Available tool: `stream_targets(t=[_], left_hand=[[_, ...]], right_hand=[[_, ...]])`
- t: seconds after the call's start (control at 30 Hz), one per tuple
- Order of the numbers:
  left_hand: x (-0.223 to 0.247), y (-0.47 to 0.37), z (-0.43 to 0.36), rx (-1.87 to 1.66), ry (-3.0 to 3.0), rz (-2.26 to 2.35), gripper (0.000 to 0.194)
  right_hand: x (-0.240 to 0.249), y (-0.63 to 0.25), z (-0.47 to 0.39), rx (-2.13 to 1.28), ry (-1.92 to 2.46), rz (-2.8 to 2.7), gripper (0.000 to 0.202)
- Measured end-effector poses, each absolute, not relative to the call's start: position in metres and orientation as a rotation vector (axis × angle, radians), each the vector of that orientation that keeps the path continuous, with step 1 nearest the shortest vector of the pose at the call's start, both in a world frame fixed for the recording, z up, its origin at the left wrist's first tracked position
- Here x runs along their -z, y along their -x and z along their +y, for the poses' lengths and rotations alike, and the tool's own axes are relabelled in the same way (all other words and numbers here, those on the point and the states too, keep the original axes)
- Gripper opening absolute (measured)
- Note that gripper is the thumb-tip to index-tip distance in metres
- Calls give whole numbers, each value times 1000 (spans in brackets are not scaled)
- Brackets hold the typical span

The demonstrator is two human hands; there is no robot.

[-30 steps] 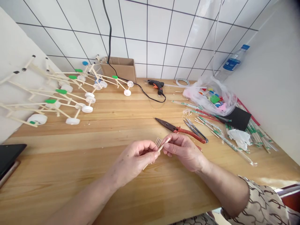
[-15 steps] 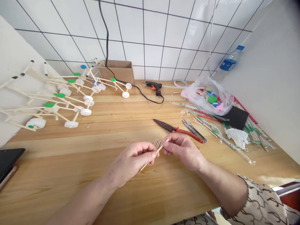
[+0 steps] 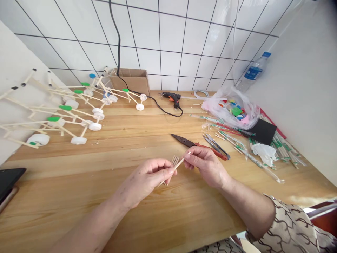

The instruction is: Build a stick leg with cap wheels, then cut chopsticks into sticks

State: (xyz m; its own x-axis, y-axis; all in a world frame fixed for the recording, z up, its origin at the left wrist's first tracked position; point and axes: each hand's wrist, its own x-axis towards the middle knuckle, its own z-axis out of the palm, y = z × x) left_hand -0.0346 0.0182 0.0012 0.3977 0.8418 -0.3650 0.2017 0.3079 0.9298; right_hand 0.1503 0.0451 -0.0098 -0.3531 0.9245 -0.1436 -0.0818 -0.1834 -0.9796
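Observation:
Between both hands runs a thin wooden stick (image 3: 179,163), slanting up to the right. My left hand (image 3: 155,173) pinches its lower part between thumb and fingers. The upper end is pinched by my right hand (image 3: 203,162). Several short wooden sticks (image 3: 174,160) show just behind my left fingers; whether that hand also holds them I cannot tell. Beyond my right hand lie long-nose pliers (image 3: 187,142) with red handles, partly covered by it, and small metal snips (image 3: 216,145).
Stick frames with white wheels (image 3: 79,140) stand at the left. At the back are a cardboard box (image 3: 134,81) and a black glue gun (image 3: 172,98) with its cable. A plastic bag (image 3: 223,109), wrapped sticks (image 3: 284,151) and a bottle (image 3: 254,72) are on the right. A dark device (image 3: 10,179) sits far left.
The view has shifted slightly. The stick between my hands has slid a little up to the right, and less of its lower end shows below my left hand.

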Motion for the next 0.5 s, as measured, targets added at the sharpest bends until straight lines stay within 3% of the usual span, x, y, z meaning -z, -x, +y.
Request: stream_targets(t=[0.3, 0.5], left_hand=[[2, 40, 22, -701, -1221, 1242, 25], [0, 45, 23, -781, -1420, 1509, 22]], right_hand=[[11, -158, 52, -1480, 1077, -1163, 19], [9, -159, 50, -1471, 1173, -1363, 15]])
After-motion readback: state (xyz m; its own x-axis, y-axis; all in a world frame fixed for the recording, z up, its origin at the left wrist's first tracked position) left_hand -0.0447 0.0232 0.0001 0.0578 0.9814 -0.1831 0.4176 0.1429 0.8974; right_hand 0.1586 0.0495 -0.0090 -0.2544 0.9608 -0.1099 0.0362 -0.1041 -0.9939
